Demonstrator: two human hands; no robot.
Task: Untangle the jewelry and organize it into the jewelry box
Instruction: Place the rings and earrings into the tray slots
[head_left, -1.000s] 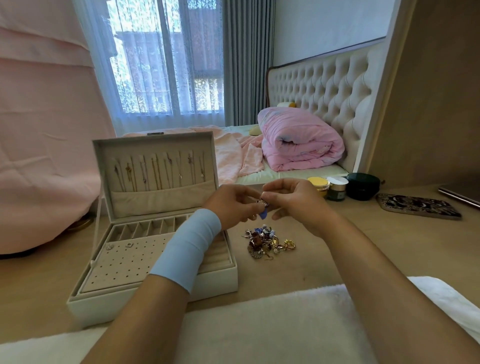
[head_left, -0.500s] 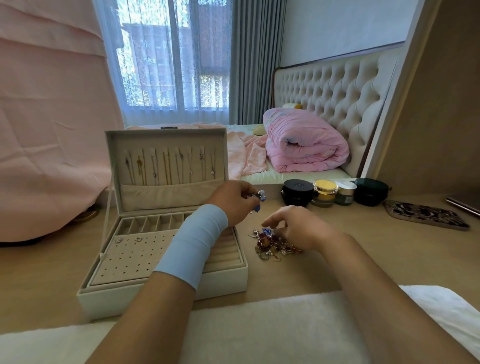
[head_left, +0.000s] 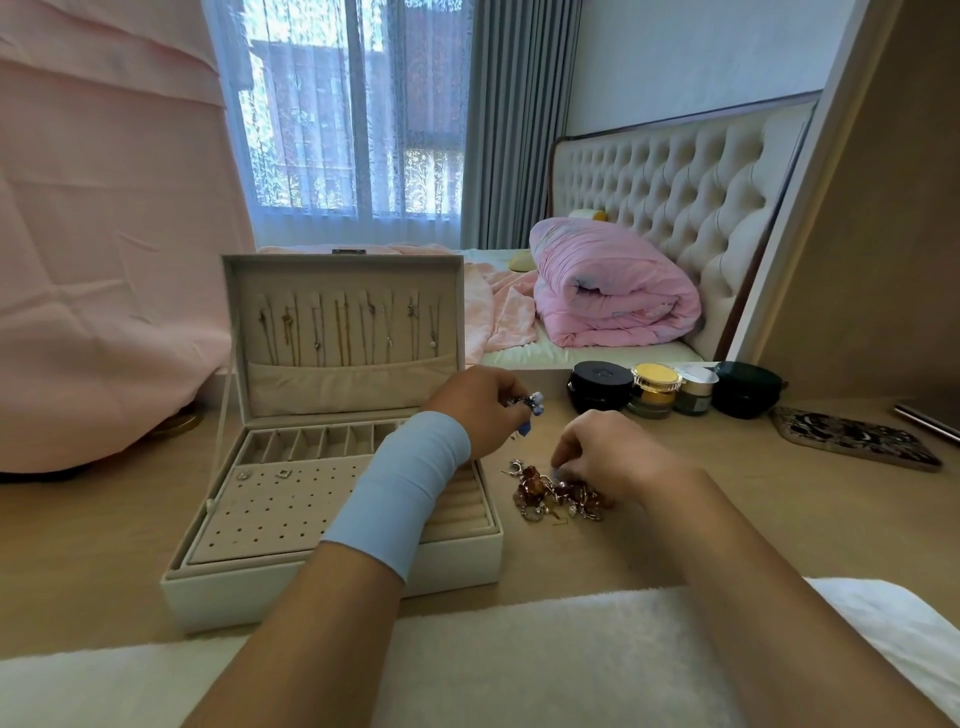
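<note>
An open cream jewelry box (head_left: 332, 577) stands on the wooden desk at the left, with several necklaces hanging in its lid and two small studs on the perforated tray. My left hand (head_left: 475, 410), with a light blue band on the wrist, pinches a blue-and-silver earring (head_left: 529, 408) above the box's right end. A tangled pile of jewelry (head_left: 553, 493) with amber, silver and gold pieces lies right of the box. My right hand (head_left: 605, 449) is down on the pile's far side with curled fingertips picking at it; what they grip is hidden.
Several cosmetic jars (head_left: 654, 389) stand in a row at the desk's back edge. A patterned phone case (head_left: 854, 439) lies at the right. A white fluffy towel (head_left: 545, 660) covers the near edge. Behind the desk is a bed with a pink rolled quilt (head_left: 613, 286).
My hands have separated: the left keeps the blue earring and has drifted left toward the box, while the right has dropped onto the jewelry pile.
</note>
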